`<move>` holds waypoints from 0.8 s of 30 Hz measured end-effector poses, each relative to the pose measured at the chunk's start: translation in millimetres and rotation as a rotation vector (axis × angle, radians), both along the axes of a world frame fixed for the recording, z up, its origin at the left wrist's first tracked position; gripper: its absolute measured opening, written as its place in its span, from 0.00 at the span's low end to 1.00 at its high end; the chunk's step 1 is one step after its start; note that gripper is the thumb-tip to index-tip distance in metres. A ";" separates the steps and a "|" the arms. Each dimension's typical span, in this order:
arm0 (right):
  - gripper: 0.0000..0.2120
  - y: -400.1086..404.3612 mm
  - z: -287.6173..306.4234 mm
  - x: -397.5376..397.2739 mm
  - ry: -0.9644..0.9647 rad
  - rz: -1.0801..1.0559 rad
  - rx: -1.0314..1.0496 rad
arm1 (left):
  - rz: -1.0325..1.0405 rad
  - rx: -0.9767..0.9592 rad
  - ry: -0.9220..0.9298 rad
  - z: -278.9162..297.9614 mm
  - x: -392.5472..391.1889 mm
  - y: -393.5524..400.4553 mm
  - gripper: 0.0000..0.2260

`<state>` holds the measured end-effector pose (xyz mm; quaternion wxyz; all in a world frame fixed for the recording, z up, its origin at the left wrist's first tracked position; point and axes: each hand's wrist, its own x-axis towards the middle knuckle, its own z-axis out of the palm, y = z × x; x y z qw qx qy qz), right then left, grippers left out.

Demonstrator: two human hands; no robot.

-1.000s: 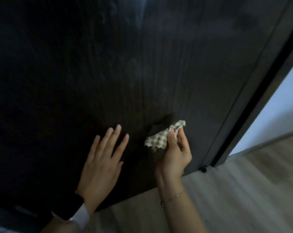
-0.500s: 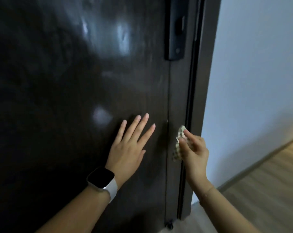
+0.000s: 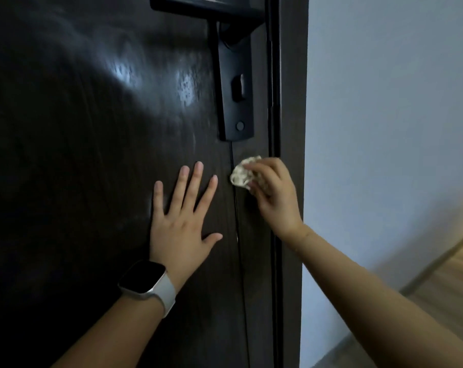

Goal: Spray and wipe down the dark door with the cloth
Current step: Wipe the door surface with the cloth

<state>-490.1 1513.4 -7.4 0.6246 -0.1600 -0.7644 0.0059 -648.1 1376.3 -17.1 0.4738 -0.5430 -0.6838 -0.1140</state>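
Dark door (image 3: 92,155) — left hand (image 3: 182,227) flat, splayed; right hand (image 3: 275,197) grip bunches half-hidden cloth (image 3: 241,173).

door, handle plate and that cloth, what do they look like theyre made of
Door: dark wood or wood-look laminate, going by faint vertical grain; semi-gloss, with bright reflections. Handle plate: probably matte black metal, flat and hard-edged, though coated plastic is possible. Cloth: soft woven fabric, pale with a blurred pattern, crumpled in the right hand.
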 end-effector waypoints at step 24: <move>0.18 7.4 17.9 -10.0 0.100 -0.025 0.106 | 0.076 -0.027 0.041 -2.8 0.2 3.1 0.51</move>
